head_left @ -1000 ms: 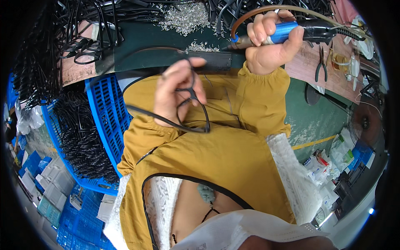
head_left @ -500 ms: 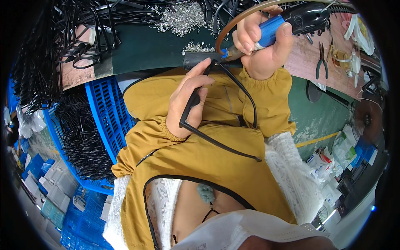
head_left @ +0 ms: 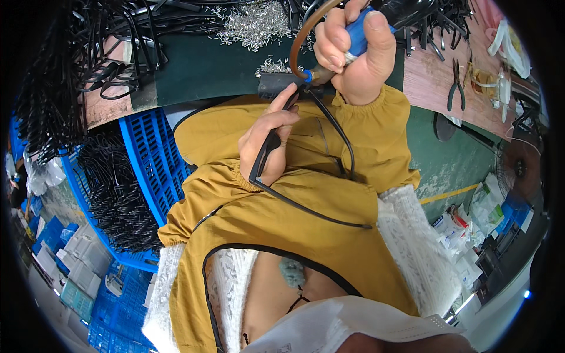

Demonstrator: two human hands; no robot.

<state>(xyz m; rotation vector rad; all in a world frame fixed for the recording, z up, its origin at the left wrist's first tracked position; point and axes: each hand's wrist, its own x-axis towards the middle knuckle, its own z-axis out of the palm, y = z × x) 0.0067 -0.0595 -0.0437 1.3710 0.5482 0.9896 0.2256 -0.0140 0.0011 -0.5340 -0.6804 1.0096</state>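
Her left hand (head_left: 268, 144) had dropped lower, fingers clenched on a black cable (head_left: 306, 206) looping across her lap toward 4 o'clock. The right hand (head_left: 353, 56), at 12 o'clock, had risen, gripping a blue-handled tool (head_left: 359, 35) at the cable's end. Beyond, the green worktop (head_left: 200, 73) carried metal pins (head_left: 253, 23); a blue crate (head_left: 147, 159) stood at 9 o'clock.

We see a green-topped bench (head_left: 200, 73) carrying black cables (head_left: 118, 35), a heap of small metal pins (head_left: 253, 23), and pliers (head_left: 454, 82) at its right end.
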